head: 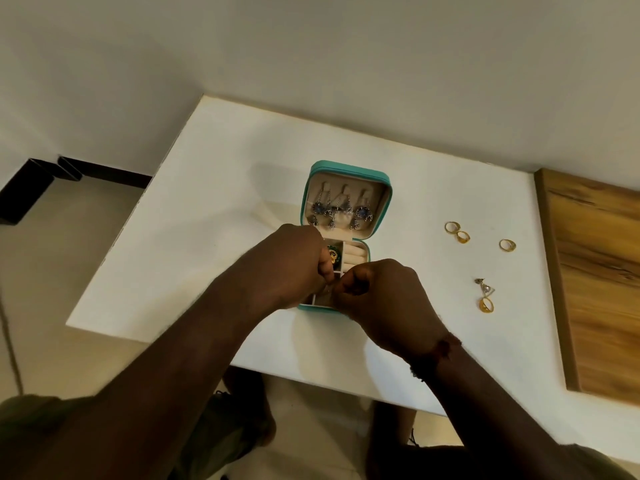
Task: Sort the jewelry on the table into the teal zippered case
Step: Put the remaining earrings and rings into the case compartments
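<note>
Left hand (298, 261) and right hand (381, 292): both over the near half of the teal case (349, 166). Fingers of both curled in, tips brought together at one spot above the case's front compartments. Whether anything is pinched between them I cannot tell; the spot is too small and shadowed.

A dark thread band (441, 349), one, on my right wrist.

Case: one, lying open on the white surface (225, 202), lid tipped back away from me. My hands cover most of the tray.
- Lid lining: silver drop earrings (337, 209) with blue stones hang from a row of hooks. Two blue stones are plain to see; the dangles overlap, so no sure count of pieces.
- Tray, far left compartment: one green-and-gold piece (334, 252).
- Tray, far right: cream ring rolls (355, 256), nothing seen in them.

Loose on the surface, right of the case and well apart from it:
- Gold rings, three. A touching pair (457, 232), then a single ring (507, 244) farther right.
- One drop earring (486, 296), nearer me than the rings, a silver triangle above a gold teardrop.

At the far right edge: one wooden board (595, 289).
</note>
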